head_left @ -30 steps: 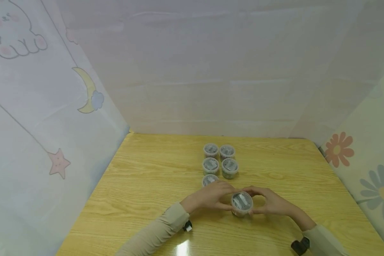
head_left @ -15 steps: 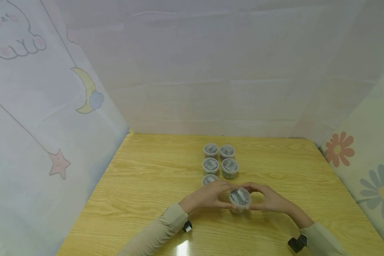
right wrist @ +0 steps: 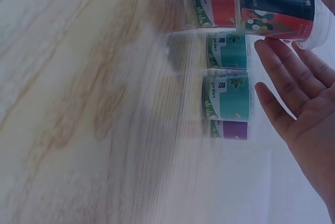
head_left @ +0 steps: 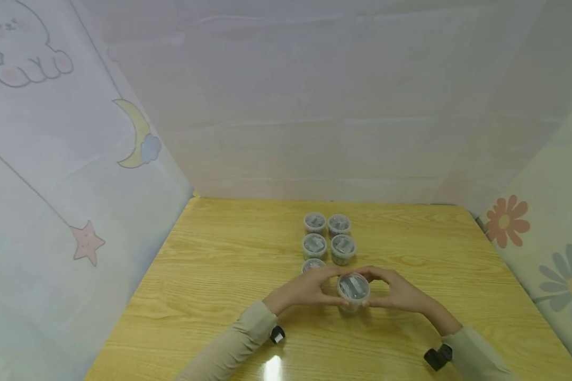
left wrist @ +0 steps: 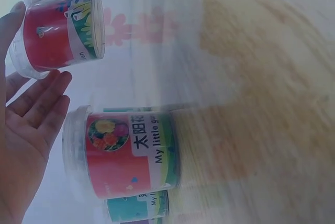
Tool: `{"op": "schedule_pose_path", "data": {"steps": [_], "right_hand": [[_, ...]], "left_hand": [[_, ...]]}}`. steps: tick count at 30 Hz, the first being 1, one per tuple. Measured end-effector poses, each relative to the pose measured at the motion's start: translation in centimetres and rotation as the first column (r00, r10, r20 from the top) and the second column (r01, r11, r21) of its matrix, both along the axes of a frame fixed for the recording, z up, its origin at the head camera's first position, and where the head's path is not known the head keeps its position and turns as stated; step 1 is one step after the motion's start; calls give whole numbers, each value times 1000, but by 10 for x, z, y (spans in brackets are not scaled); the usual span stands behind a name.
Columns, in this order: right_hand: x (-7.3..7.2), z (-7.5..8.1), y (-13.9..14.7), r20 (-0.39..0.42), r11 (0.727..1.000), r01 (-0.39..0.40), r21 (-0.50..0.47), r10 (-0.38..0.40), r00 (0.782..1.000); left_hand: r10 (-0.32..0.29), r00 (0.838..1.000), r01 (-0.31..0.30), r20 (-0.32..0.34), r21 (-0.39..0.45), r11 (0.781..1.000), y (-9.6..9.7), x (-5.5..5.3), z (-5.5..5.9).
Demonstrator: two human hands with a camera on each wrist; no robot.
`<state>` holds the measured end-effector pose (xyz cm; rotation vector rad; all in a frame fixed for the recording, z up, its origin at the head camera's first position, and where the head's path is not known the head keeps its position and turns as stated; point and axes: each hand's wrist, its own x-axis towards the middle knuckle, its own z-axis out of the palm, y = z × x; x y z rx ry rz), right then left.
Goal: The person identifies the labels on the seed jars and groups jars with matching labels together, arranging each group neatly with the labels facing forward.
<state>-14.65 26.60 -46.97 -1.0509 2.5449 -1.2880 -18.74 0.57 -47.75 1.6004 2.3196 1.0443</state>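
In the head view, a clear lidded plastic cup point(head_left: 354, 286) with grey contents under its lid is held between both hands. My left hand point(head_left: 307, 288) grips it from the left near the rim, and my right hand point(head_left: 402, 292) grips it from the right. Its red label shows in the left wrist view, where the cup point(left wrist: 47, 35) appears raised off the table. The right wrist view shows a dark panel on the same cup point(right wrist: 275, 14). Just beyond my left hand stands a similar red-labelled cup point(left wrist: 118, 156), partly hidden by that hand in the head view.
Several matching cups stand upright in two columns behind the hands, among them a front-right one point(head_left: 343, 248) and a back-left one point(head_left: 314, 222). Teal point(right wrist: 227, 96) and purple point(right wrist: 234, 130) labels show there. Below is a wooden table point(head_left: 209, 254), with a printed curtain point(head_left: 291, 148) behind.
Both hands have moved the held cup a little to the left and away from me, closer to the standing cups. Those have stayed in place.
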Motion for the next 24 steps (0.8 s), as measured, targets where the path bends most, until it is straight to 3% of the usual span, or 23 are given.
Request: {"op": "schedule_pose_path", "data": {"steps": [14, 24], "right_hand": [[-6, 6, -7, -45, 1000, 6, 10, -5, 999], [-9, 15, -13, -31, 1000, 12, -13, -12, 999]], "left_hand": [[-49, 999, 48, 20, 64, 997, -7, -9, 7], [-12, 996, 3, 93, 96, 995, -13, -10, 15]]}}
